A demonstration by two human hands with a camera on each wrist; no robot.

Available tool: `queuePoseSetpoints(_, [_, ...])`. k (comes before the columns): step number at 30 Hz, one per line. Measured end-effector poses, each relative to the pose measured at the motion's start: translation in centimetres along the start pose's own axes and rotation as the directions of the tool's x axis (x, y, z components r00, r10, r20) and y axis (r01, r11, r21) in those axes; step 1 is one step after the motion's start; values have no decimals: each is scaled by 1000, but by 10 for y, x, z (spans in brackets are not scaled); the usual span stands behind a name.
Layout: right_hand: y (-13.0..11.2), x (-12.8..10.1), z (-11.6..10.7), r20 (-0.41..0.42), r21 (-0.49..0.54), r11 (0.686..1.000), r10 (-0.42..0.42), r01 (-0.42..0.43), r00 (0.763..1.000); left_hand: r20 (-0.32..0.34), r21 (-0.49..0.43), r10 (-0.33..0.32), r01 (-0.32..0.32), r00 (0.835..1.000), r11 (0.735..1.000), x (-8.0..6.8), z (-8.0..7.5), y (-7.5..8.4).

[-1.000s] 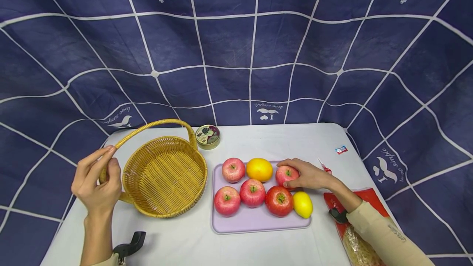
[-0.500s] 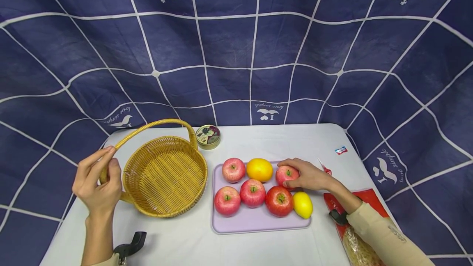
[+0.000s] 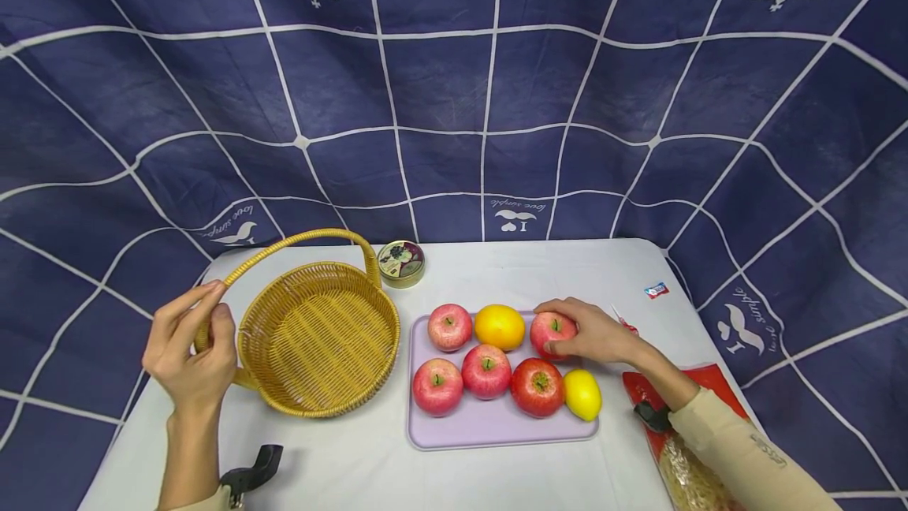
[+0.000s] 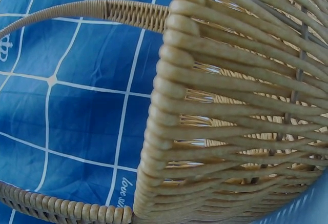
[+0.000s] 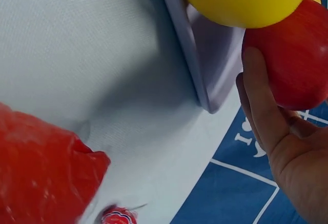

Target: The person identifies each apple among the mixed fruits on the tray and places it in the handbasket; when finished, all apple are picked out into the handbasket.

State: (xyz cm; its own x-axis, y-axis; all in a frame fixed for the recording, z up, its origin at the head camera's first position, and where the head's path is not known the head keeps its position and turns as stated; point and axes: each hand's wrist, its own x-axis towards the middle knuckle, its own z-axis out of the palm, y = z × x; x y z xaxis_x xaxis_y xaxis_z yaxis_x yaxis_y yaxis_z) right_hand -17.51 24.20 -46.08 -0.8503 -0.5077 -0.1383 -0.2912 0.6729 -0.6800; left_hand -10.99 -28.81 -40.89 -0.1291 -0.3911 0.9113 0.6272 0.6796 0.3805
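The handle of a wicker basket (image 3: pixel 319 330) is pinched by the left hand (image 3: pixel 190 353). A red apple (image 3: pixel 552 333) at the back right of a lilac tray (image 3: pixel 496 432) is gripped by the right hand (image 3: pixel 592 333); an orange (image 3: pixel 500 326) and a lemon (image 3: pixel 582 394) are seen nearby.

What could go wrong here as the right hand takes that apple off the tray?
1. The right hand grips the back-right apple, packed against the orange and a front apple; lifting may nudge them.
2. The lemon sits at the tray edge and could roll off.
3. The left hand holds only the basket handle; it may tip.
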Motion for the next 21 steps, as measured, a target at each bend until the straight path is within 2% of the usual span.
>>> queuePoseSetpoints(21, [-16, -1, -9, -28, 6, 1000, -3, 3, 1000, 5, -4, 2, -2, 1000, 1000, -1, 0, -1])
